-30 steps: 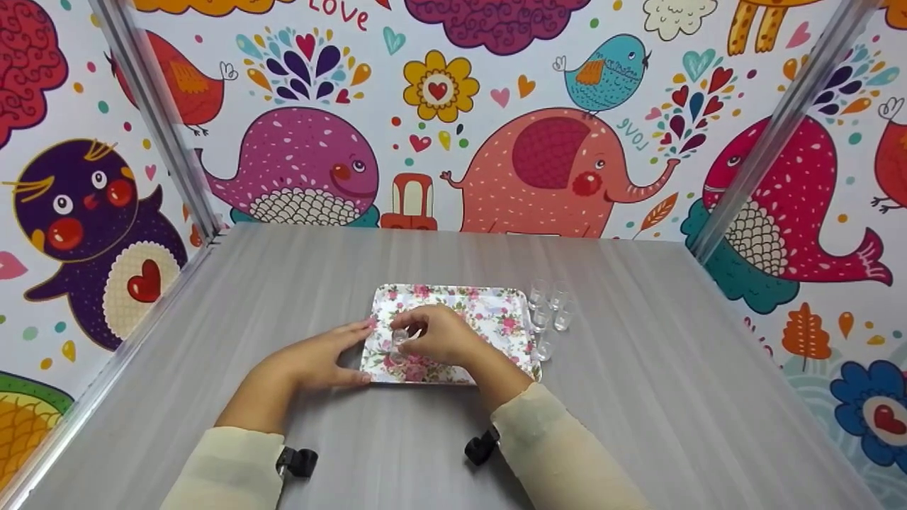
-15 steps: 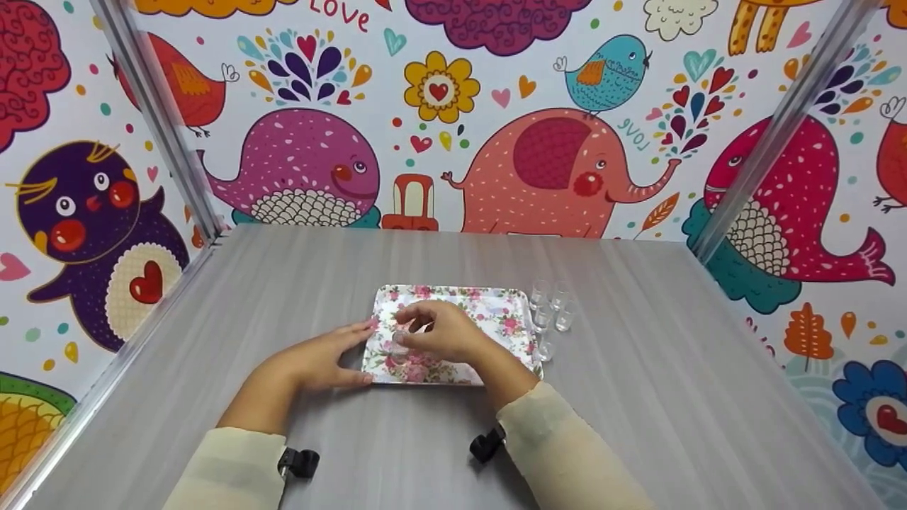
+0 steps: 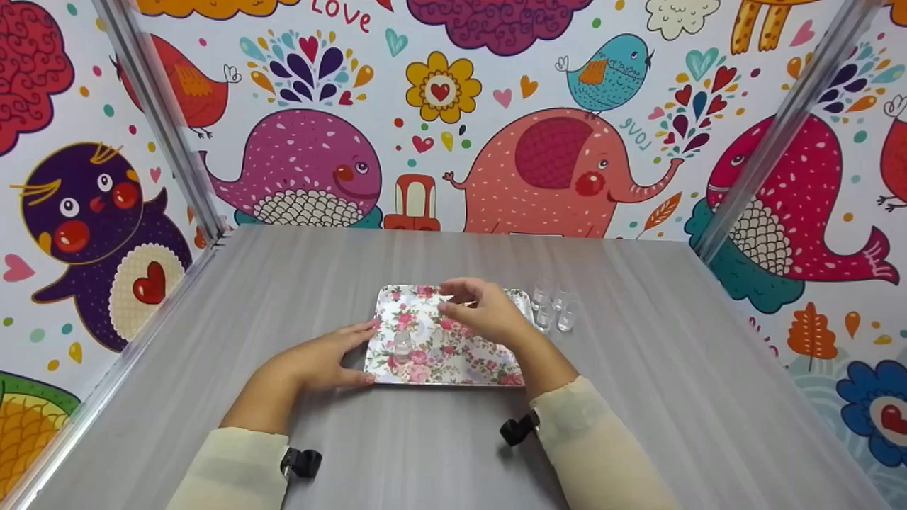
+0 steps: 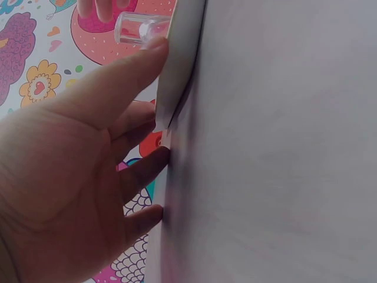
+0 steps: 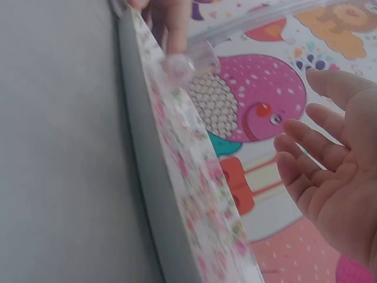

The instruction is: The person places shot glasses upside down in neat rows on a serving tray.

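A floral tray (image 3: 453, 367) lies on the table, and one small clear glass (image 3: 402, 345) stands upright on its left part. My left hand (image 3: 322, 363) rests at the tray's left edge. In the left wrist view its thumb (image 4: 138, 65) touches the tray's rim, with the other fingers spread along the side. My right hand (image 3: 492, 315) is over the tray's right half, fingers loosely bent with nothing between them. The right wrist view shows this right hand (image 5: 336, 159) apart from the tray side (image 5: 144, 153) and the glass (image 5: 194, 63).
Several more small clear glasses (image 3: 544, 316) stand on the table just right of the tray, partly near my right hand. The grey table (image 3: 319, 269) runs back to a patterned wall (image 3: 439, 156). Metal posts (image 3: 159, 120) rise at the back corners.
My right hand has let go of the small glass and moved right and away over the tray. The glass stays on the tray's left part. My left hand has kept its place.
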Demonstrator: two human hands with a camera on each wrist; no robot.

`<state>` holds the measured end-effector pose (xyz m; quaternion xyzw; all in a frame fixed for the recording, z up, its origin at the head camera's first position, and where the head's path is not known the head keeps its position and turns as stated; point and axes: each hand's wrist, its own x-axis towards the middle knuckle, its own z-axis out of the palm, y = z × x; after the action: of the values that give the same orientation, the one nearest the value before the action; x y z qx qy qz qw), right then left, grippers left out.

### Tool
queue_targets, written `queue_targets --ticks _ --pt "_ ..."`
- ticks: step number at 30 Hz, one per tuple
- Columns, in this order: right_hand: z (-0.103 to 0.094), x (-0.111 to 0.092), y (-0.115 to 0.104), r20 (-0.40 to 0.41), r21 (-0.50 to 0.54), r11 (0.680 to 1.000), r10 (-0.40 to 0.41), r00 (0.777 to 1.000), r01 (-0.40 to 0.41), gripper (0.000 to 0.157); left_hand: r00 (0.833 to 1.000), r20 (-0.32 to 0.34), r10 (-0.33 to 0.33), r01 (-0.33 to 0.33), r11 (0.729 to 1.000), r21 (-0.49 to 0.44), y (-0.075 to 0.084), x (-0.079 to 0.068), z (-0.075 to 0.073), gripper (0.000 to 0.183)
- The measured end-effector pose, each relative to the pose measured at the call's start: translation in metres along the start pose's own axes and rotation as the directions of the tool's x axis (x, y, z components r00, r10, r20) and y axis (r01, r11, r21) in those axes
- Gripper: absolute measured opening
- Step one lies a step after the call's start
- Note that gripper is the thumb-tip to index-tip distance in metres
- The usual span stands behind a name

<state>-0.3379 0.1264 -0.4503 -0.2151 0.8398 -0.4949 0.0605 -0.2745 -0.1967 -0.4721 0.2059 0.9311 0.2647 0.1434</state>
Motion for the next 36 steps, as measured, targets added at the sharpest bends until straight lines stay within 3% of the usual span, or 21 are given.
queue_targets --ticks 7,17,36 --pt "-0.035 -0.013 0.018 -0.083 -0.029 1.0 0.002 0.997 -0.004 0.044 1.0 -0.002 0.027 -0.027 1.0 0.008 -0.002 0.001 0.0 0.093" --pt "-0.079 -0.035 0.036 -0.18 -0.053 0.99 0.121 0.976 -0.132 0.046 1.0 -0.001 0.01 -0.01 1.0 0.003 -0.002 0.002 0.002 0.092" --pt "-0.14 -0.065 0.073 -0.263 -0.101 0.965 0.208 0.942 -0.241 0.047 1.0 -0.001 0.012 -0.012 1.0 -0.003 -0.003 0.002 0.002 0.093"
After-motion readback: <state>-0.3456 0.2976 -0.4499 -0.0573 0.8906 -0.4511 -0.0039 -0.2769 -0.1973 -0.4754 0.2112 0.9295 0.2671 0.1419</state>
